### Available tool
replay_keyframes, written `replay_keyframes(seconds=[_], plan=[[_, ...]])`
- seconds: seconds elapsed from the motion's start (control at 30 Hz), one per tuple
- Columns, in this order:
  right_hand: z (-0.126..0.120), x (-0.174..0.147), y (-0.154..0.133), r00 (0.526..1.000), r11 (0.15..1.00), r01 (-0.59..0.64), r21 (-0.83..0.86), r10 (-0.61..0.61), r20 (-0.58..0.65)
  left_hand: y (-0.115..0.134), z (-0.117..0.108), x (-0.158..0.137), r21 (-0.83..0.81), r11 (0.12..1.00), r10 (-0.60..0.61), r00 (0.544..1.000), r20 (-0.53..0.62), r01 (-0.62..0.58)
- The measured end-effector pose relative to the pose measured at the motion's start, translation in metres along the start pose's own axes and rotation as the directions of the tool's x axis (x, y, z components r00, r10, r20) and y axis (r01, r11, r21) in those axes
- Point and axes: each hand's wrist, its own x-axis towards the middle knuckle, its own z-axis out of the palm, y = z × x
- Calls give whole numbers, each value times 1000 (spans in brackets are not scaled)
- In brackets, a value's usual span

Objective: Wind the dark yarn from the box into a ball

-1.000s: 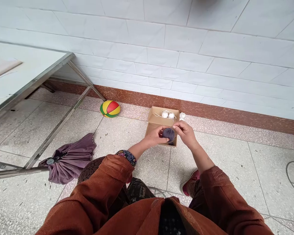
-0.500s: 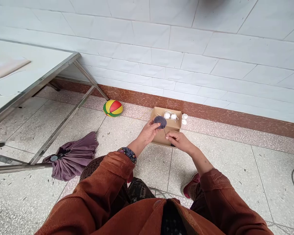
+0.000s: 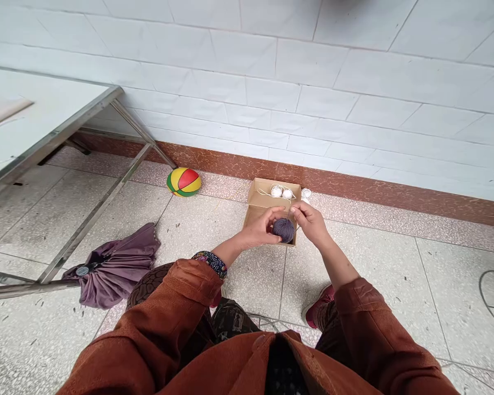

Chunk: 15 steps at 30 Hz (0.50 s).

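1. Whereas the head view half a second ago showed the round, purple-grey yarn ball farther off, it is now nearer, over the near half of the open cardboard box.
2. Left hand curls around it.
3. Right hand, now farther forward, pinches a thin strand.

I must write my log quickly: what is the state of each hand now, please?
Left hand: closed around the purple ball.
Right hand: closed, pinching the ball's strand.

Purple yarn ball — between hands
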Motion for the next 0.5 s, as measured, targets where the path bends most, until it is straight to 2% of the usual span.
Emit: replay_keyframes(seconds=[0.03, 0.1, 0.17, 0.27, 0.37, 0.43, 0.5], plan=[[3, 1, 5, 1000, 999, -22, -28, 22, -1, 2, 0, -1, -62, 998, 20, 1000, 22, -19], [9, 1, 14, 997, 996, -59, -73, 63, 48, 5, 0, -1, -152, 987, 52, 999, -8, -53], [15, -1, 18, 989, 993, -59, -103, 72, 132, 7, -2, 1, -209, 974, 67, 991, -115, -90], [22, -6, 16, 961, 993, 20, -114, 12, 277, 7, -5, 4, -233, 962, 71, 952, -296, -144], [22, -10, 2, 890, 992, 112, -59, -74, 449, 3, -9, 8, -154, 976, 73, 895, -439, -155], [18, -12, -10, 844, 990, 141, 18, -129, 521, 1, -10, 9, -61, 991, 72, 870, -489, -116], [11, -12, -21, 847, 988, 129, 90, -157, 507, -1, -10, 9, 44, 997, 81, 869, -489, -67]])
